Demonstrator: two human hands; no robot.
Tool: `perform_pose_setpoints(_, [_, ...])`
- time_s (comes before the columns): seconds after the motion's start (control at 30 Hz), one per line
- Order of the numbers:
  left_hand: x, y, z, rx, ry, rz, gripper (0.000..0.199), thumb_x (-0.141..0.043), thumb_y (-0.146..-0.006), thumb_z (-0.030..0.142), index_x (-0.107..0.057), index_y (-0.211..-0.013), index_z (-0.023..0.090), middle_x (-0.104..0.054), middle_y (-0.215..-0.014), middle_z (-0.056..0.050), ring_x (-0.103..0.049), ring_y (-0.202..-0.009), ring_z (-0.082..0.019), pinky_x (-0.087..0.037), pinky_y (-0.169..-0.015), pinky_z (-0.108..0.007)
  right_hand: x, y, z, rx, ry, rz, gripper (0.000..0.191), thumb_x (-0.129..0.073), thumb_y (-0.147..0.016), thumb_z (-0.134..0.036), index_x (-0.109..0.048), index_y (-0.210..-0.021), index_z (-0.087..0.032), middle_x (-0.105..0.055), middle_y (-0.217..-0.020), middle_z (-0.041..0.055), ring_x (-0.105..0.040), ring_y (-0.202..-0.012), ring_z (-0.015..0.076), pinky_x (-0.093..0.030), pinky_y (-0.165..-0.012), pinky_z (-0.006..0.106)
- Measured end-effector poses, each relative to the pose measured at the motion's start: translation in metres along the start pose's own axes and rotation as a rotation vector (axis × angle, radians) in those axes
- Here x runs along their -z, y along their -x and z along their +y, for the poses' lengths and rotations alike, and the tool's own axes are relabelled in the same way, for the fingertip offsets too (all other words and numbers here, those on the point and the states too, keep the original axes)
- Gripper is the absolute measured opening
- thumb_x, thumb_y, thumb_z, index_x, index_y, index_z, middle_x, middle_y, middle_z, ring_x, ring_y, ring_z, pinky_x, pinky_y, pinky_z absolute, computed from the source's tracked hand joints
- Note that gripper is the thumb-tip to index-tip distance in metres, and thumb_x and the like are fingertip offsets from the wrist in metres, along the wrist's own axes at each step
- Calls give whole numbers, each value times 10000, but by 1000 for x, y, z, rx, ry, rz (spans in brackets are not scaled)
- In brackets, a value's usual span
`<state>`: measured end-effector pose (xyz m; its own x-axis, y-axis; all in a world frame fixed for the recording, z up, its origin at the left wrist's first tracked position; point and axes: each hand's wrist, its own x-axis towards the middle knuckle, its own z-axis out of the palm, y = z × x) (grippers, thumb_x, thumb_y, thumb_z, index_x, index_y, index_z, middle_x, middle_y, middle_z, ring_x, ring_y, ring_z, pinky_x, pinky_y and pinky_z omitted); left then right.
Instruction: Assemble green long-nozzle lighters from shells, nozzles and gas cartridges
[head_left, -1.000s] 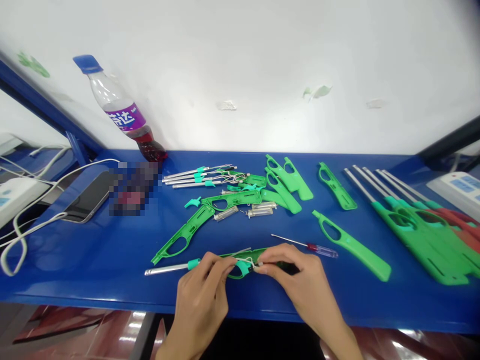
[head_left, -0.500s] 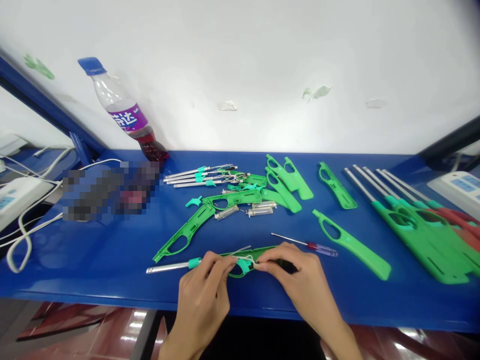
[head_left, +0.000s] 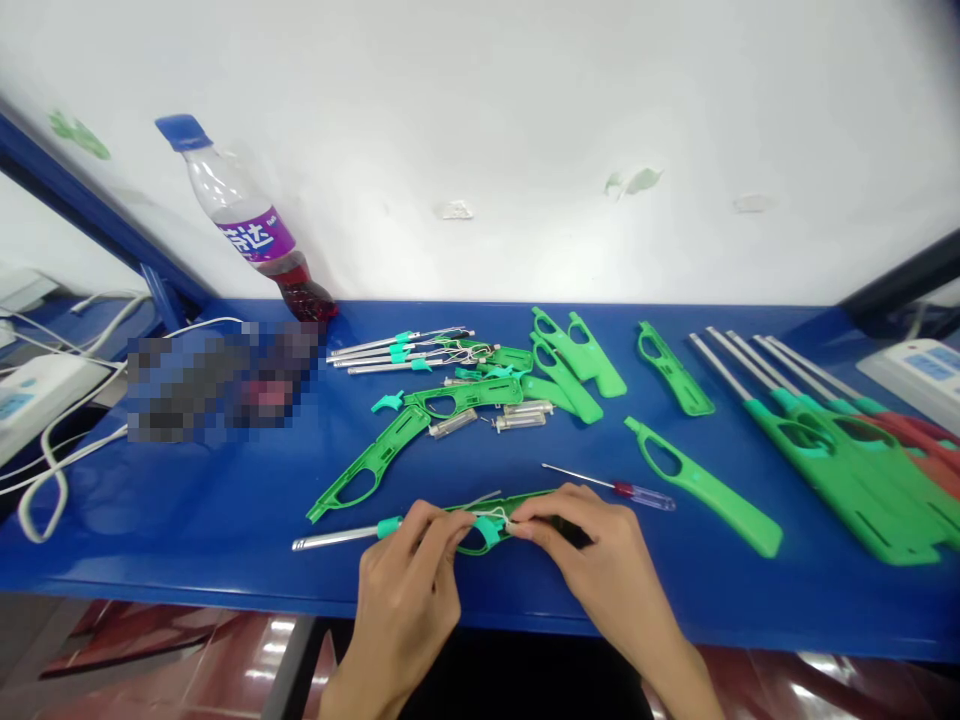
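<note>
Near the front edge lies a green lighter shell with a teal trigger and a silver tube reaching out to the left. My left hand is closed on the shell's front part, beside the trigger; its fingertips partly hide what they pinch. My right hand pinches at the thin white wires just right of the trigger, over the shell. A screwdriver with a clear and red handle lies behind my right hand.
Behind are green half shells, metal tubes with wires and clear fuel tanks. Another green shell lies at right, beside assembled lighters. A bottle and a white cable are at left.
My right fingertips have shifted slightly at the wires, and the dark piece beside the trigger shows less. My left hand has hardly moved.
</note>
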<state>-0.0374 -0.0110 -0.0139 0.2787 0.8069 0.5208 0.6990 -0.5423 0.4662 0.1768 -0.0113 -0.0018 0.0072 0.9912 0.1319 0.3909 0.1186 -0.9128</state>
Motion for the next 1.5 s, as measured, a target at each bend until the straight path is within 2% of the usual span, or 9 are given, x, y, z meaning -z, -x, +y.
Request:
perform_pose_setpoints(0.4, [-1, -1, 0, 6, -6, 8, 193, -552, -1074, 88, -683, -1099, 227, -670, -880, 15, -666, -677, -89, -469, -580, -192, 1, 4, 3, -20, -49, -22, 133, -809, -930, -272, -849, -901, -395, -826, -865, -72, -739, -830, 176, -566, -756, 274])
perform_pose_setpoints(0.83, [-1, -2, 0, -35, -35, 8, 201, -536, -1075, 91, -688, -1089, 221, -683, -864, 14, -666, -653, -99, -484, -590, -216, 2, 5, 4, -21, -72, -27, 101, -834, -915, -270, -848, -891, -367, -825, -857, -50, -758, -833, 181, -592, -762, 285])
perform_pose_setpoints(1.03, [-2, 0, -1, -84, -47, 55, 223, -588, -1042, 38, -696, -1117, 218, -741, -923, 12, -699, -747, -100, -529, -695, -207, 2, 1, 7, 71, -53, -18, 59, -821, -933, -311, -833, -878, -327, -819, -914, -11, -757, -893, 210, -592, -858, 346])
perform_pose_setpoints(1.13, [-1, 0, -2, -96, -66, 63, 217, -630, -1021, 35, -703, -1122, 213, -759, -968, -4, -691, -818, -126, -545, -756, -232, 2, 1, 7, 96, -14, -12, 75, -817, -935, -263, -824, -898, -328, -811, -918, -22, -747, -889, 200, -579, -838, 331])
perform_pose_setpoints(1.33, [3, -3, -6, -92, -134, -4, 319, -593, -1005, -3, -733, -1166, 234, -758, -1031, -20, -586, -818, -155, -504, -649, -231, 0, 4, 6, 122, 52, -8, 120, -804, -935, -191, -804, -929, -311, -796, -923, -25, -725, -895, 192, -575, -794, 298])
perform_pose_setpoints(1.5, [6, -5, -6, -79, -146, -35, 340, -555, -1014, 1, -745, -1157, 245, -755, -1049, -21, -594, -837, -152, -494, -605, -208, -2, 5, 6, 141, 84, -5, 90, -775, -964, -215, -796, -953, -302, -793, -934, -12, -722, -901, 198, -588, -796, 312])
